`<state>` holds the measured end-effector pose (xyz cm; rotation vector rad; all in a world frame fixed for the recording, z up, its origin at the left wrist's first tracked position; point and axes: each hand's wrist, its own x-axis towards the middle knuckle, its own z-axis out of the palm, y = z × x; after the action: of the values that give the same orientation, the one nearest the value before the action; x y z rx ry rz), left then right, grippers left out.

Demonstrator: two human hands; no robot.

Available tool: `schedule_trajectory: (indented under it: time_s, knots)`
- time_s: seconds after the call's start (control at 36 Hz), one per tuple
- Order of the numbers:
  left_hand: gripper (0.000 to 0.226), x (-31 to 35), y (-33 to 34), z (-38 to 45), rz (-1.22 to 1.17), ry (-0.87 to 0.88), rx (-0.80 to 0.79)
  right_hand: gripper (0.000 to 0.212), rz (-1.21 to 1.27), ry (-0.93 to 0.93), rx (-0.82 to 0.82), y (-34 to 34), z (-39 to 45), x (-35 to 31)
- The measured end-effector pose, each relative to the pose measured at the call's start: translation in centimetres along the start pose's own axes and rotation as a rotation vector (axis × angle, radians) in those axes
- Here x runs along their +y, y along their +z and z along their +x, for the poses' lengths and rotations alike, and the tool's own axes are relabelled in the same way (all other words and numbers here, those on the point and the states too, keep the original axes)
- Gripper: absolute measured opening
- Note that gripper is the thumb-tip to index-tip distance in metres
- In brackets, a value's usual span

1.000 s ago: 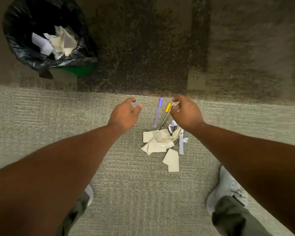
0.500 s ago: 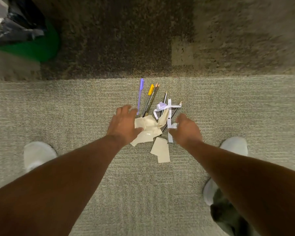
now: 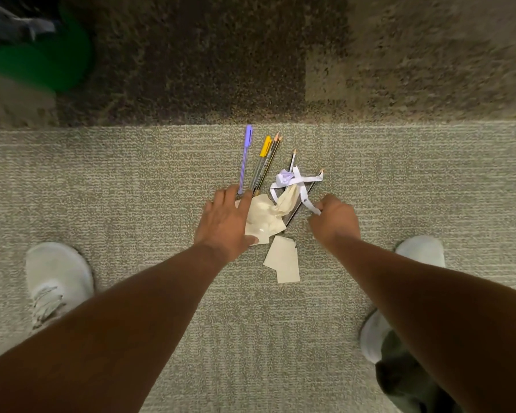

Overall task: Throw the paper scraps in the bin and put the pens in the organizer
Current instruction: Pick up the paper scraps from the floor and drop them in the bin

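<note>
A heap of cream paper scraps (image 3: 262, 217) lies on the carpet between my hands. My left hand (image 3: 227, 225) rests on its left side, fingers spread over the scraps. My right hand (image 3: 334, 222) pinches the end of a white paper strip (image 3: 300, 186) that loops over the heap. Beyond the heap lie a purple pen (image 3: 245, 158), a yellow-capped pen (image 3: 261, 162) and several pencils (image 3: 292, 162). Two flat cream pieces (image 3: 283, 259) lie nearer to me. The green bin (image 3: 42, 67) with its black liner shows at the top left corner. No organizer is in view.
My two white shoes (image 3: 57, 281) (image 3: 420, 250) stand on the light carpet (image 3: 131, 189) on either side of the heap. A darker carpet strip (image 3: 206, 70) runs across the far side, where the bin stands.
My view has dropped toward the floor and the bin has slid to the corner. Both hands came down onto the heap; the left now lies on the scraps, the right has pinched the white strip.
</note>
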<state>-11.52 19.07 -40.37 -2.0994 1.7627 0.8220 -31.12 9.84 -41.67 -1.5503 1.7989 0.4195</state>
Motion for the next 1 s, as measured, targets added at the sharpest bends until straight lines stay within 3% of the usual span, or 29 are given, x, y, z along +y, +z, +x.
schedule_trajectory:
  time_s: [0.17, 0.28, 0.36, 0.47, 0.67, 0.81, 1.0]
  knots:
    - [0.089, 0.3, 0.8, -0.1, 0.078, -0.034, 0.021, 0.025, -0.099, -0.12, 0.15, -2.6, 0.8, 1.3]
    - [0.07, 0.1, 0.4, 0.6, 0.019, -0.075, 0.043, 0.023, -0.217, -0.465, 0.226, -4.4, 1.3, 1.0]
    - [0.046, -0.4, 0.3, 0.6, -0.051, -0.062, 0.068, 0.017, -0.348, -0.752, 0.168, -5.2, 1.5, 0.2]
    - [0.033, -1.3, 0.2, -0.1, -0.236, -0.035, 0.104, 0.026, -0.607, -0.921, -0.002, -4.7, 1.3, -1.7]
    - [0.027, -2.6, 0.0, -1.3, -0.511, -0.12, 0.101, 0.016, -0.697, -0.968, -0.056, -1.8, 0.8, -3.7]
    - [0.02, -3.1, 0.3, -1.6, -0.594, -0.186, 0.191, 0.035, -0.729, -0.965, -0.044, -0.4, 0.6, -4.0]
    - [0.023, -3.2, -0.3, -1.4, -0.67, -0.289, 0.302, 0.038, -0.664, -0.912, -0.009, -0.1, 0.7, -4.0]
